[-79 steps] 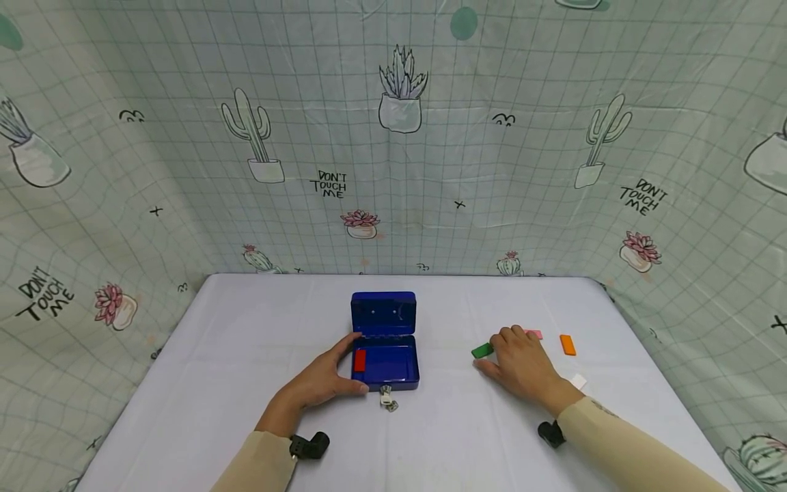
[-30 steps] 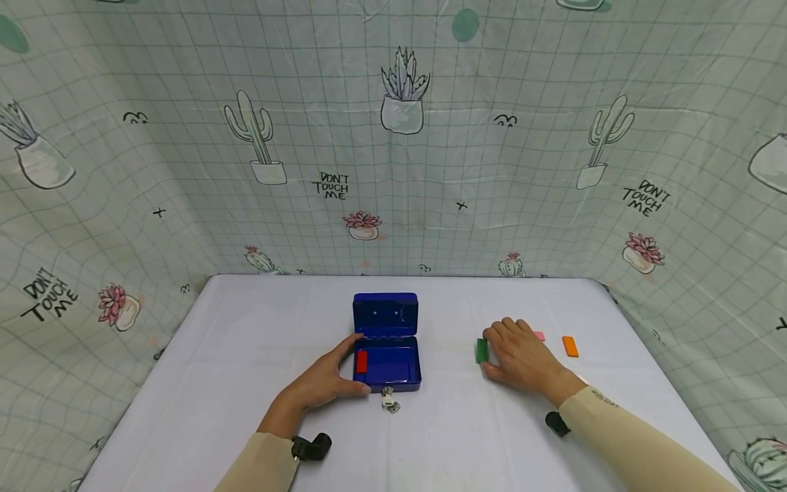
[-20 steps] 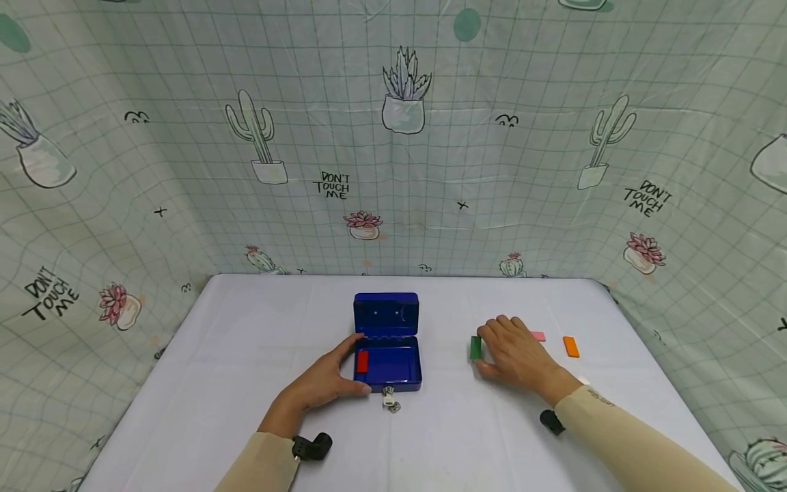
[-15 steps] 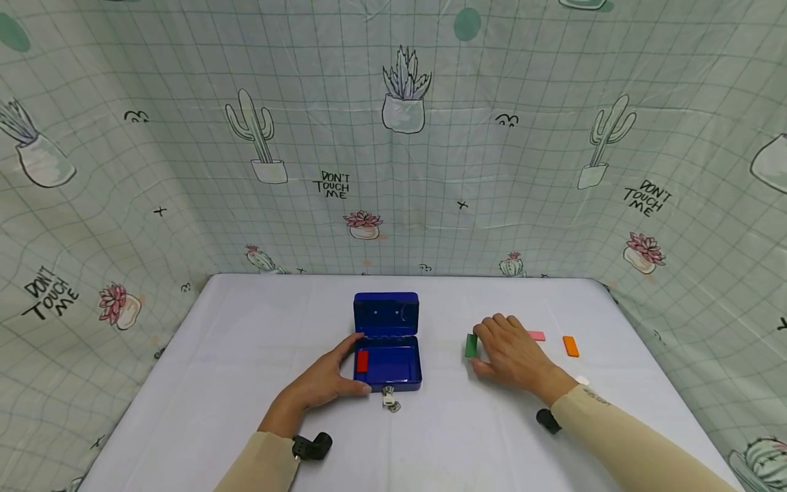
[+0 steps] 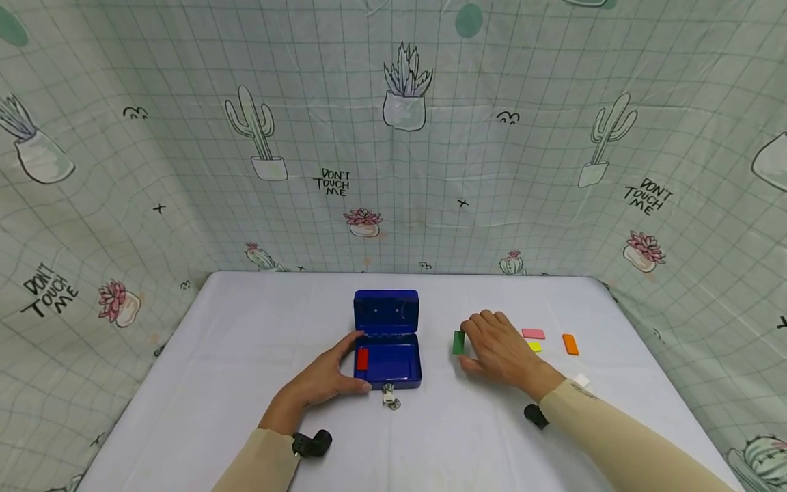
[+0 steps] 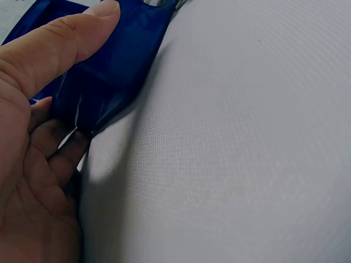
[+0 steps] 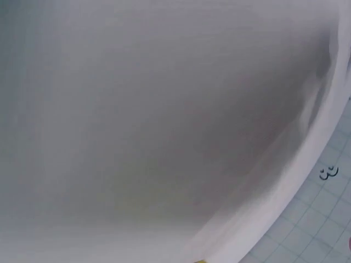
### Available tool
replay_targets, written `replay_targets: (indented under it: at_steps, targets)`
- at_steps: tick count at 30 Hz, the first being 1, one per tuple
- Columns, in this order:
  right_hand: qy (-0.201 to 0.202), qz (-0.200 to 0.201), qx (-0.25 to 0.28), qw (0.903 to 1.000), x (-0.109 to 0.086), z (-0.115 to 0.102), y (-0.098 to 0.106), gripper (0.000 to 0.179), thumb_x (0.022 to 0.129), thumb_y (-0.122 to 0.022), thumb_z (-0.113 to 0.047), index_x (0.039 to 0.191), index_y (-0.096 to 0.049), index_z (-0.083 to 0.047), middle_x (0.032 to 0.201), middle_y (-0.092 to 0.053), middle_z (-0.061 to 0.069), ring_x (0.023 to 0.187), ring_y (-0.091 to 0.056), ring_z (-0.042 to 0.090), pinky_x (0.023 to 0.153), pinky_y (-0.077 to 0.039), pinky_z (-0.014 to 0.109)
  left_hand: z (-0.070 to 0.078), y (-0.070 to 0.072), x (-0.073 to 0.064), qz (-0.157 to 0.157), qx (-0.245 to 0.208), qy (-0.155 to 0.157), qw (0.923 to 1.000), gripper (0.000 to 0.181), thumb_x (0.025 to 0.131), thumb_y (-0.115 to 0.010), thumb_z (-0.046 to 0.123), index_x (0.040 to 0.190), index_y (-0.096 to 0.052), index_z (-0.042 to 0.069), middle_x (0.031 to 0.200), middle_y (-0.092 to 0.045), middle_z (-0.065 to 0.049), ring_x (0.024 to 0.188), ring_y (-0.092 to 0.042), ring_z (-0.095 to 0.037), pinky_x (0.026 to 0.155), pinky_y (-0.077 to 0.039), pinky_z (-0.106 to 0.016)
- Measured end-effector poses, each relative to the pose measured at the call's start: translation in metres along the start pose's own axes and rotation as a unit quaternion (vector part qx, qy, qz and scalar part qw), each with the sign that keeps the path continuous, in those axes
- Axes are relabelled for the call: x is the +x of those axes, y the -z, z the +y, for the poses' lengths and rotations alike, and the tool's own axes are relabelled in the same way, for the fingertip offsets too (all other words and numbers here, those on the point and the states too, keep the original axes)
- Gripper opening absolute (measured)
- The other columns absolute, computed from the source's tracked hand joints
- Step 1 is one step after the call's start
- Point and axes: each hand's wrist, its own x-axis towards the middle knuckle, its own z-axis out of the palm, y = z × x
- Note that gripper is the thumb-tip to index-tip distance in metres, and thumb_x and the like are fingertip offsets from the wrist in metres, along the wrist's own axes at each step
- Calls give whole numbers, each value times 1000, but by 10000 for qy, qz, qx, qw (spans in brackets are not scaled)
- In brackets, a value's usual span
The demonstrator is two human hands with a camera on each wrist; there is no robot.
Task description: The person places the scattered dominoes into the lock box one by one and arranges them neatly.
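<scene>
A small blue metal box (image 5: 396, 362) stands on the white table with its lid (image 5: 386, 311) raised at the back. Inside, against the left wall, lies a red block (image 5: 363, 359). A lock with keys (image 5: 389, 395) hangs at the box's front. My left hand (image 5: 320, 381) grips the box's left side, thumb at the front corner and fingers behind; the left wrist view shows the thumb over the blue wall. To the right of the box, my right hand (image 5: 504, 352) pinches a green block (image 5: 458, 343) between thumb and fingers. The right wrist view is blurred and shows no hand.
Right of my right hand lie a pink block (image 5: 533, 333), a yellow block (image 5: 535, 346) and an orange block (image 5: 570, 344). A white block (image 5: 581, 380) sits near the right forearm. A patterned cloth (image 5: 455, 150) hangs behind and beside the table.
My right hand has turned the green block more upright and carried it left toward the box, uncovering the yellow block. The left hand keeps its hold on the box.
</scene>
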Motion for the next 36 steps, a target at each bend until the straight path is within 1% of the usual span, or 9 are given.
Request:
replay_targets:
  at_steps: [2,7,10,24,32,36]
  targets:
    - [17,25,25,10000,4,-4,1,46,92,-73,-47,114,-63,-8,101,-64,4,93,-52,22,81,-41,35,0,0,1,2,6,7,10000,112,77,-96,31,167,-31,22,172,-30,-19,159,-26,-44,126,-23,-68]
    - [157,283,49,9995,16,-14,1,46,89,-76,-46,113,-64,-7,99,-64,4,91,-52,22,78,-40,34,-1,1,2,42,45,77,10000,112,76,-97,32,167,-32,24,172,-30,-18,159,-26,-44,126,-23,-69]
    - [218,345,60,9991,22,-21,2,47,89,-76,-46,114,-65,-8,99,-64,3,91,-52,22,78,-40,34,-1,2,2,50,62,83,9999,112,76,-97,32,167,-32,24,172,-30,-17,160,-25,-44,126,-22,-69]
    - [396,304,286,9983,50,-52,5,45,93,-73,-47,118,-67,-10,102,-65,3,94,-52,21,79,-40,33,1,3,1,18,55,116,9999,111,76,-96,33,167,-32,25,172,-30,-16,160,-26,-43,125,-22,-69]
    - [447,176,353,9982,63,-71,6,43,93,-72,-50,112,-64,-12,98,-59,1,90,-49,20,78,-39,33,1,2,1,-17,-50,110,9999,110,78,-96,32,167,-32,25,172,-30,-17,159,-27,-43,126,-21,-69]
    - [547,182,332,9978,69,-78,3,43,94,-71,-51,112,-64,-13,95,-57,0,88,-47,19,77,-37,33,1,1,0,-21,-44,103,9999,109,78,-95,32,167,-33,25,172,-30,-16,159,-27,-43,126,-21,-69]
